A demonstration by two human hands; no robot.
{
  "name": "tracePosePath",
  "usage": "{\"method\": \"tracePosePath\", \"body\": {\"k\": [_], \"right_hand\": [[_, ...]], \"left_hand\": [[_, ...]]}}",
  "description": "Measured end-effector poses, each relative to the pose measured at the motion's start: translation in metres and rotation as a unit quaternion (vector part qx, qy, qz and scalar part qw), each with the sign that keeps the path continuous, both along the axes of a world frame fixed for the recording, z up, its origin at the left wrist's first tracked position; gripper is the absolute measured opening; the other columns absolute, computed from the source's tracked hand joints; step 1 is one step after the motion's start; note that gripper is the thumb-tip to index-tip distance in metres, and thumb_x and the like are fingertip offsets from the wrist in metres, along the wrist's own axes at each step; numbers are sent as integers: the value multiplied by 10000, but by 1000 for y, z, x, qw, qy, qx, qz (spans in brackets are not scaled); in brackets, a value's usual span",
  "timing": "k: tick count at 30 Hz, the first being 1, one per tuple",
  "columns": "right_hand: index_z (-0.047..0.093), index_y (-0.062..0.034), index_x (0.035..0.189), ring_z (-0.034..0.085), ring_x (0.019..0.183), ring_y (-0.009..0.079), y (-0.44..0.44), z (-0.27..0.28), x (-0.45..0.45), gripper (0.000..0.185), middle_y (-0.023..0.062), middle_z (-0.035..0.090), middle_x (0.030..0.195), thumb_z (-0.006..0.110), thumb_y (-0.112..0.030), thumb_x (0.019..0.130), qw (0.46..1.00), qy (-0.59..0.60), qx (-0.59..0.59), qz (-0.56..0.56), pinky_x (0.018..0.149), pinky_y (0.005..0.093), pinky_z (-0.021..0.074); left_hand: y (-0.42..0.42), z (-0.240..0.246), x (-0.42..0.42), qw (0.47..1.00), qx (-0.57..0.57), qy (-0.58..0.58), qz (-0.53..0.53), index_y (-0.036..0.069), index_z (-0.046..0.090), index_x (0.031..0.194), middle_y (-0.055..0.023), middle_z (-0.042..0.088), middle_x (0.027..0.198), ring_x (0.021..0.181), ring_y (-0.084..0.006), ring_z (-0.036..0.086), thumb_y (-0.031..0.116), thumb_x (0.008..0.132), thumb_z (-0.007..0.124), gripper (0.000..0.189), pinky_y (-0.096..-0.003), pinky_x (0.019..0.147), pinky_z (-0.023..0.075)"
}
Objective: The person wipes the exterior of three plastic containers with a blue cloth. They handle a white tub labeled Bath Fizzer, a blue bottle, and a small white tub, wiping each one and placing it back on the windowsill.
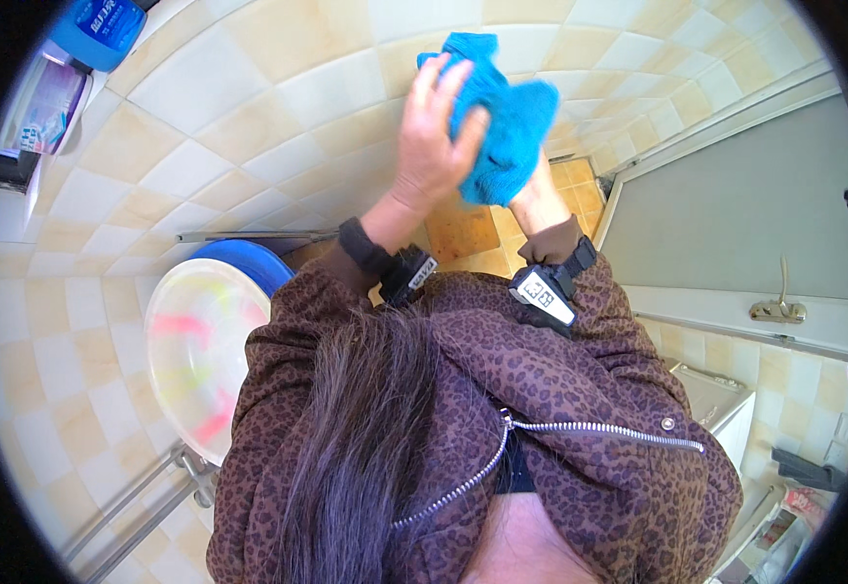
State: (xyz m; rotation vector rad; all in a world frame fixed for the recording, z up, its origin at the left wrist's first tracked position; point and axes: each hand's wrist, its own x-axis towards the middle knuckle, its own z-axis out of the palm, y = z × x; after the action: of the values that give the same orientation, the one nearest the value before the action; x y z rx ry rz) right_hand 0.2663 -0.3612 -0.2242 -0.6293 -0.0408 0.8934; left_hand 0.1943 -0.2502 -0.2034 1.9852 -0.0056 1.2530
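A bright blue cloth (511, 139), bunched and folded, is held up between my hands near the tiled wall at the top middle of the view. My left hand (435, 131) presses on the cloth's left side, with the fingers partly spread over it. The cloth covers my right hand (533, 179), so only its wrist and heel show below the cloth's lower right edge; the fingers are hidden. Each wrist wears a black strap with a small device on it.
A white basin (205, 350) overlaps a blue basin (245, 255) at left, above metal pipes (139, 511). A blue bottle (99, 33) and a purple-and-white package (44, 109) are at upper left. A grey door (738, 197) with a metal handle (778, 312) stands right, near a white appliance (716, 401).
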Motion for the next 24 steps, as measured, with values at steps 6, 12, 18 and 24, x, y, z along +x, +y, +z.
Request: {"method": "tracePosePath", "body": {"k": [6, 12, 18, 24], "right_hand": [[467, -110, 1336, 538, 1172, 278, 3, -6, -14, 478, 116, 536, 1318, 417, -440, 994, 960, 64, 241, 127, 991, 448, 476], [476, -90, 1298, 576, 1127, 267, 15, 14, -35, 449, 126, 574, 1253, 484, -405, 977, 997, 63, 5, 34, 958, 432, 503], [454, -83, 1323, 582, 1111, 270, 16, 14, -47, 444, 112, 571, 1258, 536, -329, 963, 999, -36, -25, -3, 960, 433, 502], [465, -100, 1326, 598, 1079, 249, 13, -2, -51, 416, 103, 561, 1271, 519, -322, 978, 993, -38, 111, 27, 925, 436, 526]], "left_hand": [[9, 6, -17, 988, 157, 5, 13, 123, 605, 1193, -193, 491, 1301, 1250, -411, 449, 179, 705, 763, 517, -489, 1049, 373], [54, 1, -2, 959, -255, 51, -117, 36, 626, 1113, -128, 667, 1031, 981, -218, 637, 232, 898, 635, 291, -320, 856, 495], [40, 5, -26, 978, -188, 52, -69, 15, 585, 1173, -202, 591, 1157, 1092, -315, 583, 252, 879, 641, 382, -392, 940, 459], [18, 0, -52, 990, 138, 35, -23, 63, 576, 1226, -213, 444, 1367, 1278, -403, 426, 209, 777, 718, 493, -445, 1061, 365]]}}
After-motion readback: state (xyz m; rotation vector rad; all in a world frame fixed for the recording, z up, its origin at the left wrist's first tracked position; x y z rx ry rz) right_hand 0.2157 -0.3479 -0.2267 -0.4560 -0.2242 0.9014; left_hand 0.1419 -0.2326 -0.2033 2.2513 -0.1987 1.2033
